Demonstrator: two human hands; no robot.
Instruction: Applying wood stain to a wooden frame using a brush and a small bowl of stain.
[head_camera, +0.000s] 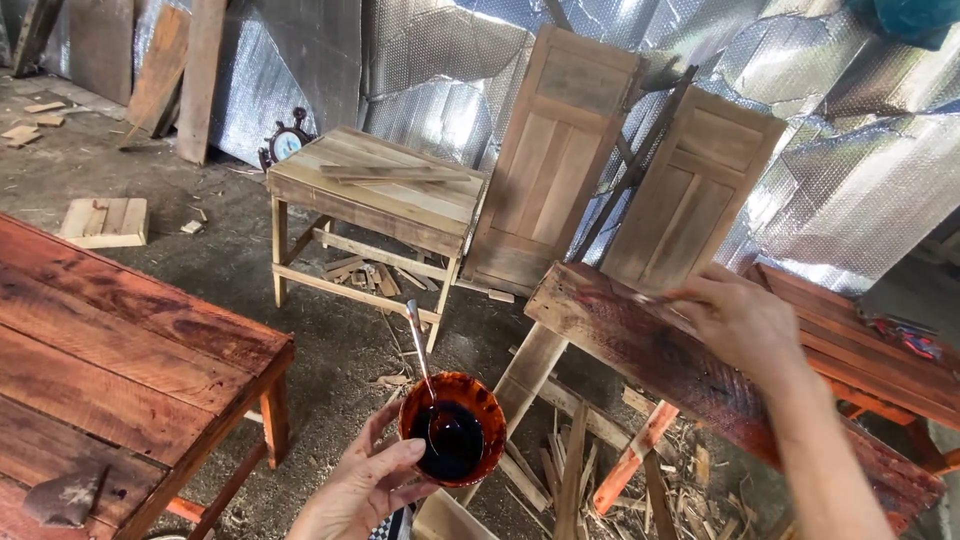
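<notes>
Right hand (738, 322) was closed on a small brush (655, 297), bristles touching the top face of a reddish stained plank (700, 375). Plank's long axis ran from upper left down to lower right, under that hand. Left hand (365, 485) gripped a bowl of dark stain (452, 427), a stirring stick (419, 345) leaning in it, low and left of the plank.

A bare wooden table (375, 190) stands before two unpainted panel doors (560, 150) leaning on silver foil sheeting (860, 170), a red-stained tabletop (110, 360) sits nearby, and wood scraps (580, 470) litter the floor.
</notes>
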